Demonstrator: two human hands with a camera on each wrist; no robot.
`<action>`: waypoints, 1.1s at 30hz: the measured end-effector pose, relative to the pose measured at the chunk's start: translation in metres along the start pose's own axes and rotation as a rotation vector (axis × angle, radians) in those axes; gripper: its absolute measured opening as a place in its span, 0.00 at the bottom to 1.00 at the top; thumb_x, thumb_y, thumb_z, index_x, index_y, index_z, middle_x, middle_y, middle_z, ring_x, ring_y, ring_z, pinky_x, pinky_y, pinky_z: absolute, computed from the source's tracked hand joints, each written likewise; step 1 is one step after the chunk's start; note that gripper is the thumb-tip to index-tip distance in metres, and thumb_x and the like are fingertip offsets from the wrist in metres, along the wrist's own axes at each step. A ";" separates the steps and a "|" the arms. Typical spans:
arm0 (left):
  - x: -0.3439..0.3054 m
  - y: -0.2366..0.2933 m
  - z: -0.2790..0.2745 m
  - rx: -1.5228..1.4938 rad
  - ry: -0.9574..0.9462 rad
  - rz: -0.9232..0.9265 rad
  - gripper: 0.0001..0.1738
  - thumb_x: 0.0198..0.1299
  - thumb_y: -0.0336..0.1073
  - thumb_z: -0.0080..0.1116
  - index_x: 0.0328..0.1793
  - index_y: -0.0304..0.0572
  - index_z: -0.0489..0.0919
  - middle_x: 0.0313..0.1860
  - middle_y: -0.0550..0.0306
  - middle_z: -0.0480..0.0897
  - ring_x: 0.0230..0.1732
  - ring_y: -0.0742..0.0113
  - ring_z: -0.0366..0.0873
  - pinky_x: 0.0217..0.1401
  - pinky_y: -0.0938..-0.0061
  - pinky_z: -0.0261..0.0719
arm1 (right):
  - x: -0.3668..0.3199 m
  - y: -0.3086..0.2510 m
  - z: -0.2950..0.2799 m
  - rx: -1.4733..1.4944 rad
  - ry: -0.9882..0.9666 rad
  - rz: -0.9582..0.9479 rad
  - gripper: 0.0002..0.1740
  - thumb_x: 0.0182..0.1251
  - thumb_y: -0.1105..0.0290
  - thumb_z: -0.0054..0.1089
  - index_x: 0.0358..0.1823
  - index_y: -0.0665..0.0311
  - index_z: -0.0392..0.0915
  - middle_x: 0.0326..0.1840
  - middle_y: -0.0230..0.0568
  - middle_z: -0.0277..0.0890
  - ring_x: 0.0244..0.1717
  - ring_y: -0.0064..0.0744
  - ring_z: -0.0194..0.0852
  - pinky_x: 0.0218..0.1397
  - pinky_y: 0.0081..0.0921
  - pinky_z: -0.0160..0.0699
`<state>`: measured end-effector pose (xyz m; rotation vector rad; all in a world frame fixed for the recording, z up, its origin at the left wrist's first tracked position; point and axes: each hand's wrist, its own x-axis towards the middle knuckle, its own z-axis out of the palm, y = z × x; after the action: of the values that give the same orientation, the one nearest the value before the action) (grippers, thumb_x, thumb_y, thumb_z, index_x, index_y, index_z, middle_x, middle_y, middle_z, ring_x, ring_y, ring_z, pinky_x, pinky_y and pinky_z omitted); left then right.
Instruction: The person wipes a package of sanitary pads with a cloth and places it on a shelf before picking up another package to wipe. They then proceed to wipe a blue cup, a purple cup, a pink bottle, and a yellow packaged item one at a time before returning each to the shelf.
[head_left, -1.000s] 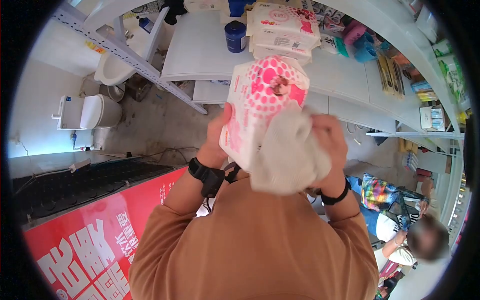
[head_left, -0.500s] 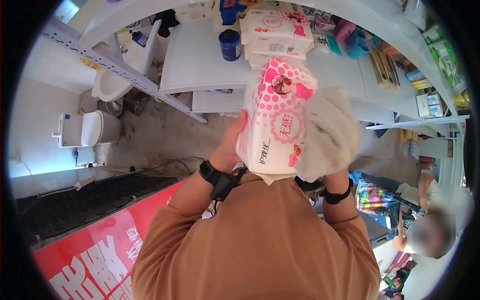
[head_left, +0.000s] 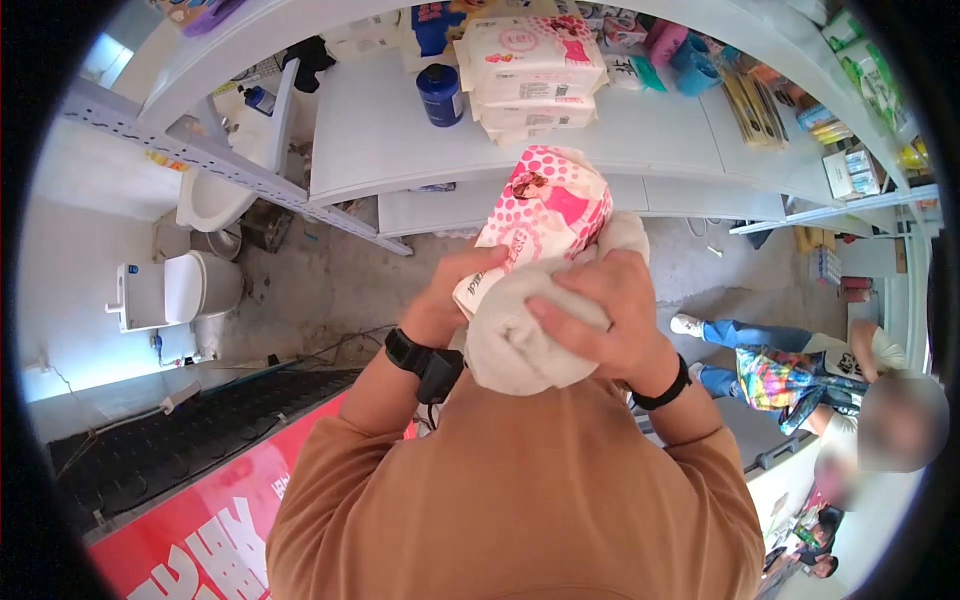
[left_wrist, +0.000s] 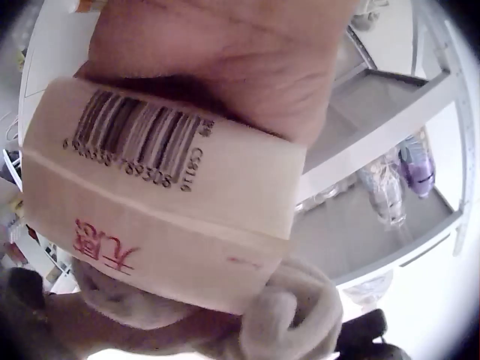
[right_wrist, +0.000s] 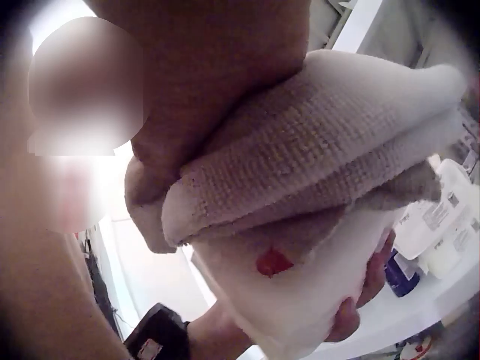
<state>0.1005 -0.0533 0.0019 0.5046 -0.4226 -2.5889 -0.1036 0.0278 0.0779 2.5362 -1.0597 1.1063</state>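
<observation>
My left hand (head_left: 445,295) grips the near end of a pink-and-white soft pack (head_left: 550,205) printed with pink dots and a figure. The pack is held up in front of my chest, its far end tilted to the right. In the left wrist view, the barcode end of the pack (left_wrist: 142,187) lies just below the palm. My right hand (head_left: 610,315) holds a bunched off-white cloth (head_left: 515,345) against the pack's right side, with fingers curled over it. From the right wrist, the cloth (right_wrist: 292,161) shows a ribbed weave and overlaps much of the pack.
Beyond my hands is a white shelf (head_left: 370,120) with a stack of similar packs (head_left: 530,75) and a dark blue bottle (head_left: 440,95). A blue cup (head_left: 695,65) stands farther right. A red panel (head_left: 200,540) lies at lower left, and another person (head_left: 790,370) is at right.
The pack has turned and tilted in my left hand. My right hand has brought the cloth down and left from the pack's right side, bunching it near the pack's lower end.
</observation>
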 end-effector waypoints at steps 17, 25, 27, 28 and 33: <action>-0.010 -0.007 -0.001 -0.250 -0.161 0.187 0.38 0.65 0.49 0.51 0.75 0.35 0.59 0.69 0.42 0.71 0.67 0.49 0.72 0.72 0.55 0.68 | -0.001 -0.010 0.003 0.133 0.062 0.325 0.33 0.42 0.60 0.71 0.56 0.58 0.80 0.52 0.48 0.76 0.47 0.49 0.76 0.54 0.37 0.72; -0.023 -0.001 -0.014 -0.481 -0.336 0.294 0.37 0.66 0.50 0.51 0.75 0.36 0.61 0.70 0.43 0.70 0.68 0.47 0.70 0.72 0.52 0.67 | 0.004 -0.010 0.025 0.257 0.253 0.663 0.34 0.40 0.67 0.67 0.56 0.64 0.76 0.52 0.50 0.76 0.53 0.53 0.75 0.55 0.40 0.74; -0.033 0.011 -0.023 -0.396 -0.153 0.362 0.37 0.67 0.55 0.47 0.75 0.39 0.61 0.70 0.45 0.71 0.69 0.47 0.68 0.73 0.52 0.65 | 0.006 -0.033 0.030 0.311 0.158 0.529 0.34 0.39 0.67 0.68 0.56 0.64 0.76 0.52 0.50 0.76 0.53 0.53 0.75 0.56 0.40 0.74; -0.036 0.013 -0.025 -0.391 -0.150 0.371 0.37 0.67 0.55 0.47 0.75 0.39 0.61 0.70 0.45 0.71 0.69 0.47 0.68 0.73 0.52 0.65 | 0.010 -0.040 0.029 0.227 0.053 0.391 0.35 0.38 0.66 0.68 0.55 0.64 0.76 0.52 0.50 0.76 0.53 0.52 0.74 0.56 0.40 0.74; -0.046 0.008 -0.035 -0.371 -0.297 0.380 0.37 0.68 0.55 0.47 0.76 0.39 0.61 0.70 0.45 0.71 0.69 0.49 0.69 0.71 0.53 0.68 | 0.009 -0.018 0.042 0.473 0.260 0.590 0.32 0.47 0.66 0.68 0.57 0.68 0.74 0.52 0.47 0.76 0.54 0.46 0.74 0.59 0.38 0.72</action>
<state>0.1567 -0.0445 -0.0136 -0.0857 -0.1080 -2.2931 -0.0632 0.0190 0.0561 2.3309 -1.6901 1.9818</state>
